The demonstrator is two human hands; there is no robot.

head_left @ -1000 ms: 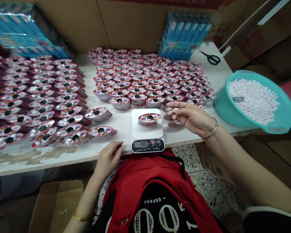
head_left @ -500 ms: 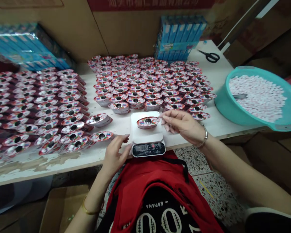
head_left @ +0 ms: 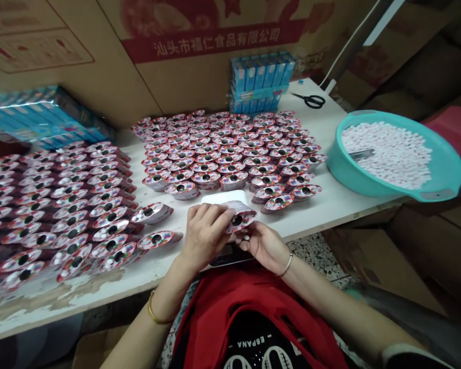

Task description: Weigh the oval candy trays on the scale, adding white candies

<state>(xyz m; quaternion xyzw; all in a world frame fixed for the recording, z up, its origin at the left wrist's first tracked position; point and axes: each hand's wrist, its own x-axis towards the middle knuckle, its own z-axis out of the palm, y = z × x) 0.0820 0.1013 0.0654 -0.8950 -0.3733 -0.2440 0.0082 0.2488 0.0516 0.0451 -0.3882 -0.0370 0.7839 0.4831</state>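
Note:
My left hand (head_left: 207,230) is closed on a small red-and-white candy box (head_left: 246,218) with an oval top and a dark round hole. The box is tilted, its hole facing me, above the front of a white kitchen scale (head_left: 230,197). Below the box, my right hand (head_left: 267,247) is cupped palm up with curled fingers, and a small white candy (head_left: 246,238) shows at its fingertips. Hands and box hide most of the scale, its display included. Just left of my left hand lie two more such boxes, one of them (head_left: 159,239) nearest.
Upright boxes with holes fill the table in a middle group (head_left: 218,154) and a left group (head_left: 69,205), some with white candies on top. At right stands a turquoise basin (head_left: 341,169) of white candies with a metal scoop (head_left: 361,155). Scissors (head_left: 314,101) and blue packs (head_left: 261,84) lie behind.
The box has left the scale and is now tilted in my left hand. My right hand has moved in under it, palm turned up. The view has tilted up a little.

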